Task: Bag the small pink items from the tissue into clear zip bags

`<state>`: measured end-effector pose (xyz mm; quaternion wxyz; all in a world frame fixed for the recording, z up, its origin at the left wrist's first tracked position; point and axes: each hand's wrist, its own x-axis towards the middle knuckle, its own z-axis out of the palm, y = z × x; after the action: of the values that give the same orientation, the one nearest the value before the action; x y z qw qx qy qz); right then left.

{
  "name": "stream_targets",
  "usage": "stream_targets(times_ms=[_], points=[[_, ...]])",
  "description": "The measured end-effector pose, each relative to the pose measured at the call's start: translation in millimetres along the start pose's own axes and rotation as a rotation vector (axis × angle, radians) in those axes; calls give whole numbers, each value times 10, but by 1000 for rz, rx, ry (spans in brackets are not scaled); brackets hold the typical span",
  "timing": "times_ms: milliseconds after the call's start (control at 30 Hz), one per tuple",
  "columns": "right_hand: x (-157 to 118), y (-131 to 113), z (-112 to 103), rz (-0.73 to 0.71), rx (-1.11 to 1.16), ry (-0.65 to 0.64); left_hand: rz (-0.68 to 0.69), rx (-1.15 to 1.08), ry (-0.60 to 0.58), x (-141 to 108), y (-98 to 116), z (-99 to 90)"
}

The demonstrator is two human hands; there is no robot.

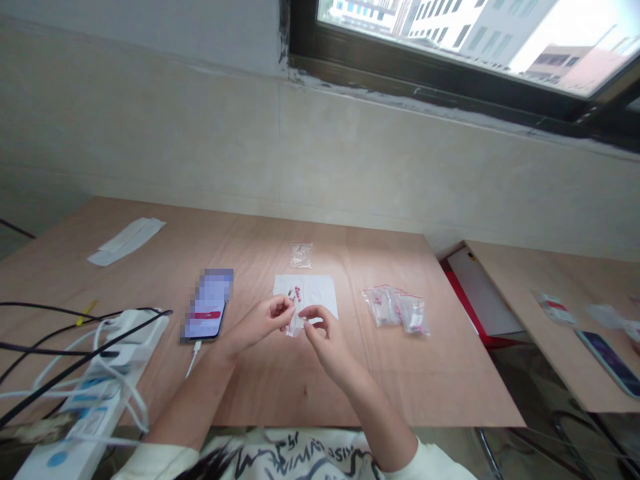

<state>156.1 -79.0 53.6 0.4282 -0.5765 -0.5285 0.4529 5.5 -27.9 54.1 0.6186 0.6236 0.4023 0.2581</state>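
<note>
Power strip [83,427], near left, crossed by black and white cables. Right hand [327,340]: grip parted, thumb and forefinger apart. Left hand [265,322]: grip pinched closed; contents, if any, too small to tell. Phone [206,313], cable plugged in, left of hands. Clear bags [397,310], right on bench [280,400]. Small red pieces [297,293] on white paper [323,290], just beyond fingertips. Clear packet [301,255] behind paper. White sheets [127,241], far left.

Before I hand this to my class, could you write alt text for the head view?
A person's left hand and right hand nearly meet at a white sheet, where small reddish pieces show, on a wooden table. A phone lies to their left and clear bags to their right.
</note>
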Motion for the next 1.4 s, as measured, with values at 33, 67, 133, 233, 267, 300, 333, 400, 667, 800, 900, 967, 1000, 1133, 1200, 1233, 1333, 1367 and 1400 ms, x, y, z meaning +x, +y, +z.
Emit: stream_targets(times_ms=[33, 67, 133, 233, 267, 300, 333, 400, 667, 800, 900, 967, 1000, 1133, 1200, 1233, 1333, 1367, 1400], points=[[32, -49, -18, 36, 30, -31, 9, 16, -2, 11, 8, 0], [66, -91, -35, 54, 57, -77, 17, 44, 3, 25, 17, 0], [134, -144, -63, 66, 112, -174, 25, 111, 17, 52, 43, 2], [215, -143, -84, 88, 211, -237, 40, 186, 3, 84, 83, -2], [235, -129, -86, 101, 241, -239, 43, 207, -13, 90, 94, -6], [251, -112, -88, 112, 264, -240, 43, 229, -32, 94, 102, -11], [264, -94, -91, 120, 285, -244, 41, 252, -48, 95, 107, -16], [282, -63, -99, 136, 320, -263, 33, 279, -77, 90, 110, -24], [257, 25, -52, 233, 384, -304, -12, 266, -175, 22, 42, 1], [235, 56, -15, 222, 429, -335, -9, 280, -192, -21, -3, -18], [242, 71, -11, 225, 454, -362, -5, 260, -195, -49, -8, -50], [256, 77, -7, 211, 452, -357, -13, 233, -187, -53, 3, -68], [264, 78, -2, 198, 446, -351, -17, 214, -183, -50, 11, -75], [309, 58, 17, 159, 417, -348, -19, 164, -138, -15, 27, -85], [335, 43, 16, 153, 401, -353, -13, 182, -107, 13, 16, -90], [348, 38, 10, 151, 392, -353, -8, 200, -92, 30, 6, -96], [375, 40, -30, 148, 326, -322, 9, 291, 29, 80, -20, -139], [377, 43, -46, 148, 292, -306, 13, 334, 81, 90, -22, -158], [374, 44, -60, 148, 251, -289, 17, 382, 125, 93, -18, -175]])
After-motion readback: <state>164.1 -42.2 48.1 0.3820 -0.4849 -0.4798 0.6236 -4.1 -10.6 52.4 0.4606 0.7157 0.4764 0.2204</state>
